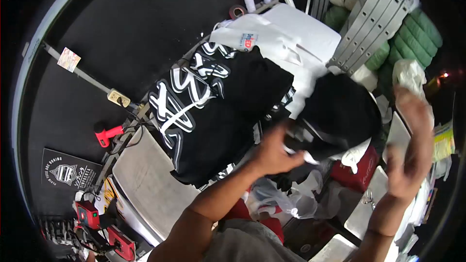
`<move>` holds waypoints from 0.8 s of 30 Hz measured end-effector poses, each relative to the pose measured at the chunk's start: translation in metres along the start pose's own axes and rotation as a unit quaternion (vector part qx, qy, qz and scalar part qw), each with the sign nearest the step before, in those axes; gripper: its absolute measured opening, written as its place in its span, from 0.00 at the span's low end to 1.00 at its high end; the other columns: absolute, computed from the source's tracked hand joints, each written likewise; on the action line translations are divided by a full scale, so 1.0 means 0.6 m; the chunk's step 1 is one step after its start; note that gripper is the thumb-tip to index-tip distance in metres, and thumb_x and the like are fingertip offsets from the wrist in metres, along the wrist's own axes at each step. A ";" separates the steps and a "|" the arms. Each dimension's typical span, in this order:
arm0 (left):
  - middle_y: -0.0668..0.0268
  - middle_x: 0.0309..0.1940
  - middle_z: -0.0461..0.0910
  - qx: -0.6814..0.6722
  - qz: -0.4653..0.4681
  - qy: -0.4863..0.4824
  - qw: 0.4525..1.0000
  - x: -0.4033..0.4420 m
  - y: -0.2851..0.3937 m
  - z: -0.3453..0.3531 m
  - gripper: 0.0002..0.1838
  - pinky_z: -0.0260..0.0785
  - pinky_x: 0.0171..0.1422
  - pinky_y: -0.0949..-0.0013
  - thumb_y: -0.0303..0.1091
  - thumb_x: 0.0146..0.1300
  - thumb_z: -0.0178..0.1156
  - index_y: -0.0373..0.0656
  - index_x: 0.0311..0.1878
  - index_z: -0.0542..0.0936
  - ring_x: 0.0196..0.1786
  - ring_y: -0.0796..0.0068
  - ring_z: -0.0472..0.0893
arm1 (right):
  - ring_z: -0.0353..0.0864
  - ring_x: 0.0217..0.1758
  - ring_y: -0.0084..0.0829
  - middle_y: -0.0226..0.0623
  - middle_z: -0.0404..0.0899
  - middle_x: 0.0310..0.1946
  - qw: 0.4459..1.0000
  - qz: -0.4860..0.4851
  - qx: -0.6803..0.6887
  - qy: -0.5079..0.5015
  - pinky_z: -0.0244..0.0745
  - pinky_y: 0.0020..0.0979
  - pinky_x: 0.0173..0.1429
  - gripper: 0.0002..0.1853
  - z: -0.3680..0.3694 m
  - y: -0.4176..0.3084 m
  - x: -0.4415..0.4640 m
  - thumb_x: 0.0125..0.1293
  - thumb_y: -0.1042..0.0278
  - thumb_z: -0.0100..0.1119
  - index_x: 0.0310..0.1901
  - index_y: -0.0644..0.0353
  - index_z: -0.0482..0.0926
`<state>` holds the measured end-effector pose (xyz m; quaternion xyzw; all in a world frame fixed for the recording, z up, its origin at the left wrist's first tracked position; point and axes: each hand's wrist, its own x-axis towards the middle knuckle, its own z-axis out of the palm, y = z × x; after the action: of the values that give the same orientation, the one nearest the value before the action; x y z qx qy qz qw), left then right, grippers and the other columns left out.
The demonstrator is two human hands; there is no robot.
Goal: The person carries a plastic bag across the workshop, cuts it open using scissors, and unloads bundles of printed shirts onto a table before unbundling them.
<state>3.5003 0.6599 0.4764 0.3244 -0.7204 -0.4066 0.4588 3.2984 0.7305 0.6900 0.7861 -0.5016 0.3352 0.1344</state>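
Black garments with large white lettering (213,111) lie spread over the table in the middle. To their right a bunched black cloth (340,109) is blurred by motion. My left hand (276,150) is at the lower left edge of that cloth, its fingers closed on the fabric, with a bit of white beside the thumb. My right hand (412,150) is raised at the far right, apart from the cloth, blurred, with its fingers spread and nothing in it.
A grey board (150,174) lies at the left. A red heat gun (108,134) hangs by the dark wall. White plastic sheeting (301,29), spray cans (248,0) and a metal ladder (369,24) stand behind. Clear plastic bags (291,199) and a red box (357,170) are near me.
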 end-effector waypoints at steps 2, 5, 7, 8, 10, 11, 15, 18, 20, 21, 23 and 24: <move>0.66 0.38 0.78 -0.203 -0.086 0.128 0.967 0.018 -0.006 -0.061 0.18 0.73 0.37 0.75 0.26 0.60 0.66 0.39 0.53 0.73 0.36 0.80 0.79 | 0.74 0.62 0.42 0.51 0.75 0.58 0.987 0.046 0.085 0.128 0.65 0.40 0.66 0.23 0.018 0.026 0.013 0.66 0.61 0.54 0.57 0.68 0.75; 0.44 0.58 0.73 -0.021 -0.270 0.317 0.909 0.048 -0.025 -0.175 0.47 0.66 0.64 0.65 0.55 0.65 0.60 0.20 0.68 0.56 0.59 0.58 0.75 | 0.74 0.59 0.33 0.40 0.77 0.56 0.974 0.168 0.143 0.044 0.67 0.34 0.63 0.17 0.091 0.096 -0.051 0.68 0.71 0.52 0.57 0.64 0.75; 0.43 0.68 0.63 0.002 -0.303 0.267 0.915 0.055 -0.081 -0.255 0.52 0.49 0.76 0.61 0.71 0.63 0.49 0.25 0.68 0.62 0.72 0.55 0.62 | 0.76 0.55 0.32 0.36 0.79 0.52 0.940 0.298 0.164 -0.030 0.71 0.35 0.57 0.17 0.181 0.132 -0.136 0.65 0.68 0.60 0.55 0.57 0.77; 0.41 0.66 0.65 0.152 -0.320 0.162 0.921 0.034 -0.129 -0.305 0.43 0.55 0.72 0.59 0.62 0.65 0.54 0.31 0.68 0.64 0.69 0.52 0.65 | 0.77 0.54 0.33 0.36 0.79 0.51 0.910 0.371 0.178 -0.054 0.72 0.35 0.57 0.19 0.235 0.156 -0.213 0.64 0.64 0.62 0.56 0.57 0.77; 0.49 0.56 0.76 0.331 -0.282 -0.010 0.900 -0.016 -0.196 -0.381 0.25 0.71 0.58 0.60 0.40 0.67 0.61 0.42 0.64 0.71 0.56 0.60 0.77 | 0.82 0.49 0.39 0.44 0.81 0.49 0.835 0.500 0.204 -0.106 0.76 0.37 0.53 0.21 0.323 0.181 -0.399 0.65 0.59 0.61 0.55 0.62 0.77; 0.59 0.46 0.81 0.216 -0.316 0.040 0.923 -0.008 -0.080 -0.318 0.20 0.74 0.45 0.70 0.36 0.67 0.60 0.39 0.60 0.75 0.42 0.71 0.81 | 0.84 0.46 0.41 0.47 0.83 0.46 0.820 0.523 0.190 -0.135 0.78 0.37 0.51 0.21 0.357 0.178 -0.499 0.65 0.58 0.61 0.53 0.65 0.78; 0.64 0.29 0.78 0.163 -0.188 0.033 0.968 -0.104 -0.028 -0.225 0.08 0.65 0.27 0.78 0.32 0.72 0.53 0.37 0.40 0.76 0.24 0.84 0.72 | 0.82 0.47 0.53 0.54 0.82 0.40 0.683 0.671 0.129 -0.259 0.76 0.42 0.51 0.19 0.475 0.111 -0.869 0.66 0.53 0.52 0.42 0.63 0.82; 0.64 0.27 0.76 -0.007 -0.318 -0.143 0.937 -0.189 -0.047 -0.036 0.09 0.72 0.33 0.75 0.32 0.68 0.57 0.34 0.39 0.77 0.29 0.78 0.79 | 0.78 0.51 0.58 0.61 0.80 0.45 0.637 0.686 0.117 -0.333 0.73 0.47 0.58 0.18 0.543 0.062 -1.002 0.64 0.57 0.51 0.43 0.64 0.82; 0.59 0.35 0.81 0.022 -0.314 -0.281 0.906 -0.241 -0.150 0.118 0.06 0.76 0.43 0.70 0.24 0.61 0.62 0.36 0.41 0.79 0.37 0.73 0.82 | 0.77 0.52 0.58 0.61 0.79 0.47 0.664 0.685 0.095 -0.284 0.72 0.47 0.59 0.18 0.624 0.039 -1.113 0.62 0.56 0.53 0.42 0.63 0.82; 0.59 0.40 0.82 0.018 -0.344 -0.297 0.890 -0.289 -0.235 0.187 0.10 0.75 0.50 0.66 0.26 0.60 0.64 0.35 0.43 0.78 0.44 0.68 0.83 | 0.78 0.53 0.55 0.57 0.79 0.47 0.698 0.688 0.032 -0.196 0.72 0.45 0.60 0.17 0.664 0.028 -1.156 0.59 0.57 0.56 0.41 0.63 0.82; 0.53 0.58 0.75 0.021 -0.384 -0.297 0.874 -0.373 -0.404 0.317 0.30 0.73 0.56 0.66 0.30 0.57 0.69 0.38 0.62 0.69 0.61 0.58 0.76 | 0.80 0.47 0.54 0.58 0.80 0.45 0.619 0.769 0.008 -0.160 0.74 0.44 0.56 0.16 0.715 0.038 -1.181 0.59 0.60 0.55 0.42 0.65 0.81; 0.50 0.67 0.65 0.083 -0.333 -0.338 0.876 -0.396 -0.477 0.377 0.40 0.72 0.60 0.61 0.30 0.53 0.71 0.41 0.69 0.63 0.67 0.51 0.69 | 0.81 0.42 0.53 0.58 0.81 0.42 0.542 0.831 -0.021 -0.122 0.76 0.44 0.52 0.15 0.739 0.042 -1.202 0.59 0.63 0.54 0.42 0.66 0.80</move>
<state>3.4054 0.7935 0.0730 0.4246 -0.7119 -0.5593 -0.0036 3.2536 0.9798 -0.1181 0.0468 -0.9488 0.1867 -0.2505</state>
